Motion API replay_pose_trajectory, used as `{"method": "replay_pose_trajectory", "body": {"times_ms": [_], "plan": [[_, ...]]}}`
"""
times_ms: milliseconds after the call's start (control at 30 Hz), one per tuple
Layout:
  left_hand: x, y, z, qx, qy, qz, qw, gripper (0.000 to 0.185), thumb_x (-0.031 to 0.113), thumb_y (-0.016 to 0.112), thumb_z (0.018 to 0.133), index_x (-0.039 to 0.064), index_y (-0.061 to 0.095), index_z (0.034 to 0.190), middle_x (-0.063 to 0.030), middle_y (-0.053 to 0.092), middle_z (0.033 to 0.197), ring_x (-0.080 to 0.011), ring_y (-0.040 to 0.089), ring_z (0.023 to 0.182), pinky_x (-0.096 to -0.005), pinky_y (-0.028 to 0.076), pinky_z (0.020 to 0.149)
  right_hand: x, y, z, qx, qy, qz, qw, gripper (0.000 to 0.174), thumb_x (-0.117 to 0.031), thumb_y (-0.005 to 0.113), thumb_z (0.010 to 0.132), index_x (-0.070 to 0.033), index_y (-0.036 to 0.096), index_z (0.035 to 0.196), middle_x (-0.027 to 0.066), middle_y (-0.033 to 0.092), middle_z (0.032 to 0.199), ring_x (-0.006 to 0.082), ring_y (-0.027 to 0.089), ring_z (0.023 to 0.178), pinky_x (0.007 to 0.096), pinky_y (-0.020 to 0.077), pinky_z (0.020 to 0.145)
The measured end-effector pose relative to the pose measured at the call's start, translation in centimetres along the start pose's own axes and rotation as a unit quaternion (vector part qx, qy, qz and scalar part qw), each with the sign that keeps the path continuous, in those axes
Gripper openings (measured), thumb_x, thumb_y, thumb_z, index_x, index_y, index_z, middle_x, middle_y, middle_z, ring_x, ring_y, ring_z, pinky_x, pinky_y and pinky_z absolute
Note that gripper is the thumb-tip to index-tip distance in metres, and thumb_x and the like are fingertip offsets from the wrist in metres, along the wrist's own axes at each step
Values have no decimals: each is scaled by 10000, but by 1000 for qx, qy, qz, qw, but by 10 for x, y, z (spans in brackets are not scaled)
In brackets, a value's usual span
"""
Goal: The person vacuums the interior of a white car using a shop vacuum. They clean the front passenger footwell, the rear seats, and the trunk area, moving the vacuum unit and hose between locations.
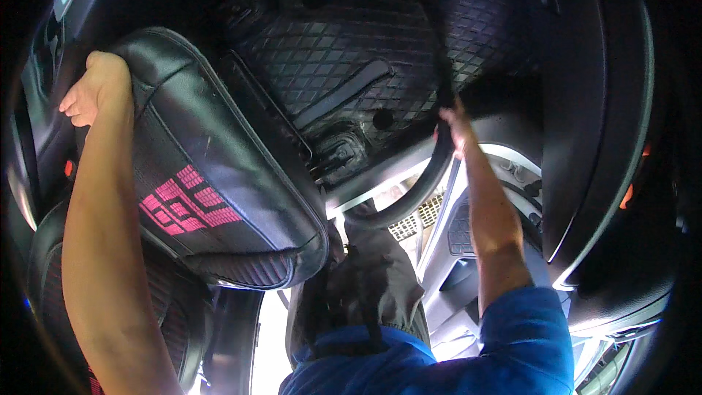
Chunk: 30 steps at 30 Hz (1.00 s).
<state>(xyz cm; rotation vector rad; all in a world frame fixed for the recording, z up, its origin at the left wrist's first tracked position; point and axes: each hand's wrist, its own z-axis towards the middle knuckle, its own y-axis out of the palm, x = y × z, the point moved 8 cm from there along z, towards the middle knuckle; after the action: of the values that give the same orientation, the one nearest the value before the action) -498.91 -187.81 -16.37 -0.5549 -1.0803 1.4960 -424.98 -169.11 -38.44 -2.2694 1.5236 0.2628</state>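
I am leaning into a car's interior over its open doorway. My left hand (94, 90) rests by the far edge of a black leather car seat cushion (192, 99) with a pink pattern; its fingers are partly bent, and whether they touch anything beyond the cushion is unclear. On the right, my right hand (456, 127) grips a long black flexible hose or rubber strip (422, 195), which curves down towards my waist. Its upper end fades into the dark above the floor mat, so what it joins cannot be told.
A black quilted floor mat (340, 49) covers the footwell, with a seat rail mount (343, 153) beside it. A dark dashboard or door panel (576, 93) stands at right. Another seat (181, 307) is at lower left. Below lies the bright door sill (362, 195).
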Motion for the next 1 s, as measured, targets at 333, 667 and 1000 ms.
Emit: {"method": "replay_pose_trajectory", "body": {"times_ms": [333, 667, 1000], "plan": [[3, 12, 9, 9, -15, 50, 999, 1039, 425, 630, 771, -84, 251, 1594, -180, 442, 1586, -308, 428, 1416, -401, 296, 1214, 19, -70, 32, 76, 36, 97, 992, 404, -402, 705, 914, -155, 572, 1204, 123, 642, 897, 257, 645, 633, 434, 575, 609], [-3, 29, -6, 12, -18, 44, 999, 1036, 420, 645, 773, -82, 258, 1593, -175, 428, 1601, -291, 424, 1418, -383, 309, 1208, 112, 30, -97, -94, 149, 27, 984, 489, -310, 667, 919, -119, 582, 1360, 88, 631, 891, 224, 644, 735, 401, 552, 645], [11, 50, -6, 4, -13, 37, 999, 1038, 424, 652, 775, -71, 257, 1598, -165, 425, 1605, -287, 423, 1419, -382, 314, 1205, -36, -86, 28, 218, -109, 13, 970, 929, -412, 768, 860, -209, 301, 1637, 160, 570, 1452, 382, 673, 1102, 562, 572, 873]]}}
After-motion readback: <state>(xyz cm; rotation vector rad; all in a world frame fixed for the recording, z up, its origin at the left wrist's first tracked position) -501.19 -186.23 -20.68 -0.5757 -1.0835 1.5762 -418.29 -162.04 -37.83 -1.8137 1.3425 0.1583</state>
